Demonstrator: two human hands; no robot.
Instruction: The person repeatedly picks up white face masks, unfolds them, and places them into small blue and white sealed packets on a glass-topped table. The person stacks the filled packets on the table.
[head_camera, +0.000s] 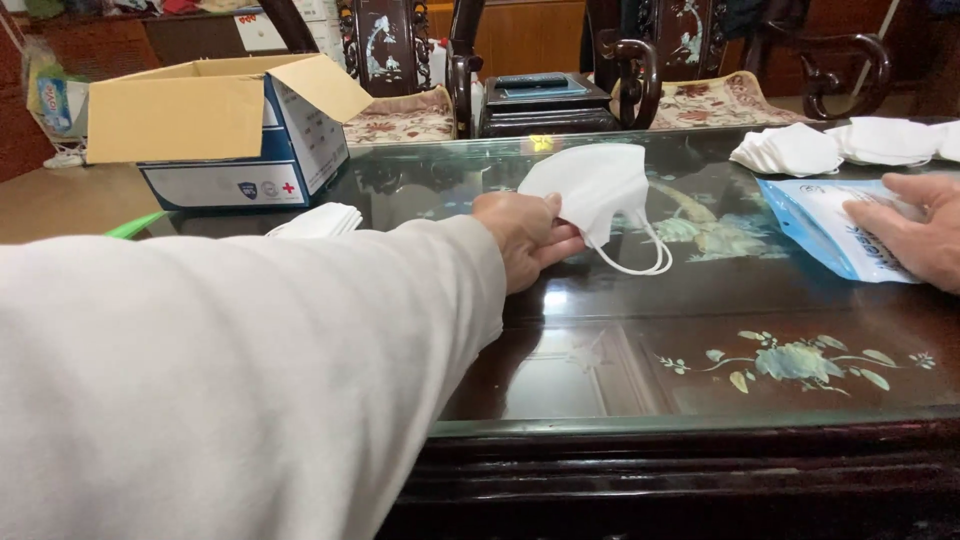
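Left hand: extended from a long pale sleeve that fills the lower left of the head view; thumb and fingers pinched on the near edge of a white folded face mask, which is lifted just above the table with its white ear loops hanging below and to the right of the fingers. Right hand: well apart from the left, at the right edge of the view, laid flat with fingers spread on a blue-and-white plastic pouch, pressing it to the table rather than gripping it; part of the hand is cut off by the frame. Table: dark lacquered wood under a glass top, with pale inlaid flowers and leaves showing nearer the person than both hands. Beyond the right hand: a loose pile of white face masks spread along the far right of the table. To the left of the left hand, partly behind the sleeve: a small stack of white masks, with a green object beside it whose kind cannot be told. Farther left and beyond: an open cardboard carton, brown flaps raised, white and blue on its side. Beyond the left hand, past the table's far edge: dark carved wooden chairs with inlay and patterned seat cushions, and a dark wooden box between them.
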